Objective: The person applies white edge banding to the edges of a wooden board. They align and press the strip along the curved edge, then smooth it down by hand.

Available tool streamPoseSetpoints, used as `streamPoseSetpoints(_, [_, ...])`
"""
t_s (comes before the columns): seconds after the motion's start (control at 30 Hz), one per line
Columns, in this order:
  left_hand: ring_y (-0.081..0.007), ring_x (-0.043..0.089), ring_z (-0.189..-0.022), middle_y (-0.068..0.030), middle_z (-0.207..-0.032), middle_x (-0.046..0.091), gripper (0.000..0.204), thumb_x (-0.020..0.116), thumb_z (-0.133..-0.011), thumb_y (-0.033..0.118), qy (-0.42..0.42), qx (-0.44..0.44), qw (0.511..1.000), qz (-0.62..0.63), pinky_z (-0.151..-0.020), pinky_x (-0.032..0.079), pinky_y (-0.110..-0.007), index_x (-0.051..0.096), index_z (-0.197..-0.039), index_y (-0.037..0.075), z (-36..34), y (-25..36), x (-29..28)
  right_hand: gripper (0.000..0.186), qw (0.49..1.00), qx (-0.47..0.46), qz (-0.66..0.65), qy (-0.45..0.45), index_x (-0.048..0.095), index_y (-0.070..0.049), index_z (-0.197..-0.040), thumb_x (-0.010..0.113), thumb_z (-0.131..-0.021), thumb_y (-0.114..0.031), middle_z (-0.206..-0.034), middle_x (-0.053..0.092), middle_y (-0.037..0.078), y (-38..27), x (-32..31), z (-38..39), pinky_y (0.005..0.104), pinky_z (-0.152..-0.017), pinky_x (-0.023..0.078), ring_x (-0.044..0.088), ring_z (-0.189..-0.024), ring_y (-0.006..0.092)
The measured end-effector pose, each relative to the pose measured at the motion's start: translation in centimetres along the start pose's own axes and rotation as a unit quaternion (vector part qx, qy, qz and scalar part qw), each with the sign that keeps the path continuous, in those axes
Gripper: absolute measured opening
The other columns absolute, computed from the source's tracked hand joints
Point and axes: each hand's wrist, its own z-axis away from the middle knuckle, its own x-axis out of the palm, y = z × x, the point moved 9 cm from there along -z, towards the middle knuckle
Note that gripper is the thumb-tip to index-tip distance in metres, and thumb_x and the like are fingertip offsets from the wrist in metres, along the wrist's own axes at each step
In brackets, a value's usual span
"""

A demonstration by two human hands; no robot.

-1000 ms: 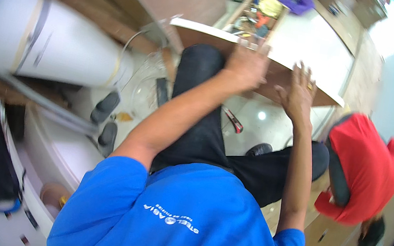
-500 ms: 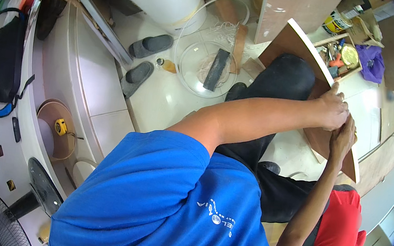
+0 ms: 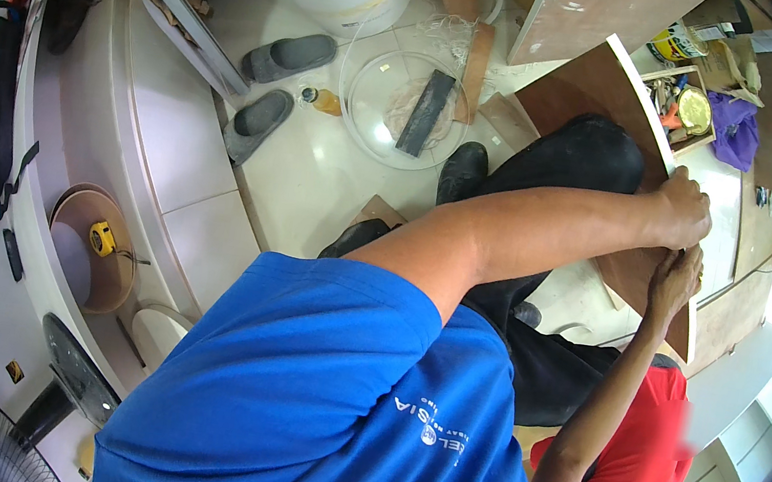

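Note:
A brown wooden board [image 3: 580, 86] with a pale long edge stands tilted by my bent left knee, in dark trousers. My left hand [image 3: 683, 212] is closed at that pale edge, its fingers curled; what lies inside them is hidden. Just below it, almost touching, my right hand [image 3: 674, 282] grips the same edge, thumb on the brown face and fingers over the rim. Part of the board's lower portion is covered by my hands and left forearm.
Beyond the board sit a wooden tray [image 3: 678, 105] of tools, a purple bag [image 3: 732, 130] and a paint can [image 3: 675, 45]. A person in a red shirt [image 3: 637, 454] is close by my right arm. Grey slippers [image 3: 257, 124] and a glass bottle [image 3: 322, 100] lie on the floor.
The view has shifted, so most of the floor items appear further left and higher. My left hand has curled tighter at the board's edge, its previously extended digit now drawn in.

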Motion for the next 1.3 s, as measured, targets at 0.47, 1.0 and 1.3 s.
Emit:
streamPoseSetpoints(0.47, [-0.0398, 0.074, -0.101, -0.0181, -0.098, 0.079, 0.039, 0.065, -0.103, 0.044, -0.130, -0.055, 0.987, 0.070, -0.094, 0.056, -0.053, 0.081, -0.102, 0.008, 1.5, -10.2, -7.6, 0.051, 0.998, 0.020, -0.055, 0.036, 0.057, -0.008, -0.150, 0.058, -0.100, -0.014, -0.126, 0.067, 0.016, -1.5, -1.4, 0.6, 0.0544, -0.105, 0.043, 0.063, -0.119, 0.0366])
streamPoseSetpoints(1.0, [-0.0476, 0.060, -0.134, -0.0273, -0.142, 0.065, 0.077, 0.032, -0.112, 0.066, -0.167, -0.101, 0.972, -0.127, -0.119, 0.031, -0.066, 0.038, -0.167, 0.013, -3.6, -1.4, 1.0, 0.039, 0.993, 0.028, -0.101, 0.056, 0.065, -0.003, -0.130, 0.068, -0.099, -0.029, -0.110, 0.066, 0.011, -2.6, -3.3, 1.6, 0.0486, -0.102, 0.041, 0.064, -0.113, 0.0293])
streamPoseSetpoints(1.3, [-0.0502, 0.035, -0.155, -0.0230, -0.162, 0.049, 0.082, 0.031, -0.110, 0.070, -0.110, -0.047, 0.973, -0.197, -0.125, 0.018, -0.073, 0.029, -0.173, 0.018, -3.2, -3.3, 0.5, 0.032, 0.988, 0.035, -0.145, 0.044, 0.066, -0.005, -0.126, 0.066, -0.098, -0.021, -0.107, 0.066, 0.012, -2.5, -3.7, 1.3, 0.0477, -0.100, 0.041, 0.064, -0.109, 0.0306])
